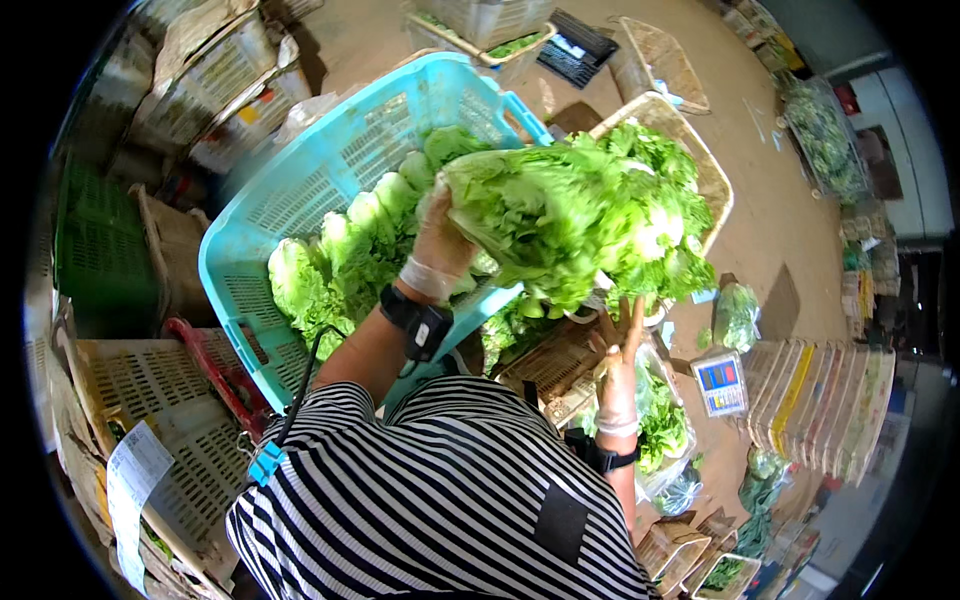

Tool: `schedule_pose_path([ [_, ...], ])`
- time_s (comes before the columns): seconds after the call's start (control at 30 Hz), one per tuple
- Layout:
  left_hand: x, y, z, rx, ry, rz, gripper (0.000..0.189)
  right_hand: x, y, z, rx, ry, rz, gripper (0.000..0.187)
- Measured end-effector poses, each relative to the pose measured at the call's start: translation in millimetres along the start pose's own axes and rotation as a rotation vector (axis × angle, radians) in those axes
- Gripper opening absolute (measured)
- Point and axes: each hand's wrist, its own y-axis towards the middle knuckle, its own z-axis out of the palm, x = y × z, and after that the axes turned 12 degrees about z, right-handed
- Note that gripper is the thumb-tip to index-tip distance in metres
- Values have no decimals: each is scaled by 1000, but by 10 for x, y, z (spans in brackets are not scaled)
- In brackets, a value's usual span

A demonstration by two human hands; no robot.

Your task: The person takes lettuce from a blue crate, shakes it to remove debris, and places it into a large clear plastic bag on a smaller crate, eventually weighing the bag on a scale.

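My left hand [441,247], in a thin clear glove, grips a head of leafy green lettuce [517,202] by its base end. The held head is blurred, and its leaves overlap a heap of lettuce [660,232] in a cream plastic crate [718,172]. Below that heap is my right hand [619,382], also gloved, its fingers apart and nothing seen in them. Its fingertips come close to the lower leaves; whether they touch I cannot tell. Under my left arm, several lettuce heads [292,270] lie in a row inside a turquoise perforated crate [300,172].
A plastic bag of lettuce [664,435] lies beside my right wrist. Further right are a digital scale [720,382], a bagged lettuce [736,319] and a stack of cream crates [817,405]. More crates [217,82] stand at the upper left. A black crate [576,49] sits on the floor.
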Motion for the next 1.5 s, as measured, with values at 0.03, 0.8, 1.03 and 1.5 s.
schedule_pose_path([
  [0.03,139,-104,187,1,-61,-75,53,-3,11,6,26,120,-42,97],
  [0.8,2046,-721,703,146,89,-108,63,175,-452,-630,-843,-718,-510,43],
  [1.03,1895,-692,874,-18,371,-21,88,187,-286,-619,-737,-455,-521,27],
  [1.5,1587,-330,766,-211,103,-309,54,120,-55,-433,-592,-306,-593,28],
])
